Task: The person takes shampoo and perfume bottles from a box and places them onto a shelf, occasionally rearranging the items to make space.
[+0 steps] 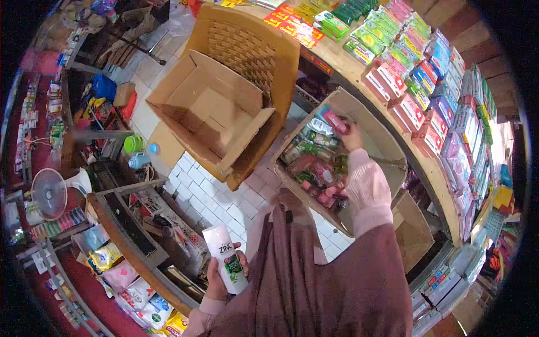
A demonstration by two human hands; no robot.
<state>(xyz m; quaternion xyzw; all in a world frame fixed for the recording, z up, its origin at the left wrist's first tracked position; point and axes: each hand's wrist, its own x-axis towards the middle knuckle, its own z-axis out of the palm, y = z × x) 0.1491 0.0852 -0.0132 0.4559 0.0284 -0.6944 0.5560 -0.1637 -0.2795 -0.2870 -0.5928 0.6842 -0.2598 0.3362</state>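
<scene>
Reaching out, right hand (353, 138) grasps pink pack (335, 120); left hand (215, 283) clasps bottle (225, 257).

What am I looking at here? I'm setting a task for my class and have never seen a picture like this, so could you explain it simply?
There is no machine: these are a person's own two bare hands. The one picture comes from a camera worn on the head, looking forward and down, so we see the person's sleeves too. The view looks curved, with dark corners.

The left hand holds a white bottle marked ZINC. The right hand reaches into a cardboard box of mixed packets and touches a pink item; how firmly it grips is hard to tell.

Another carton sits on a brown chair with a woven-pattern back. At the right, a wooden counter bears stacked goods, including red-and-white boxes.
</scene>
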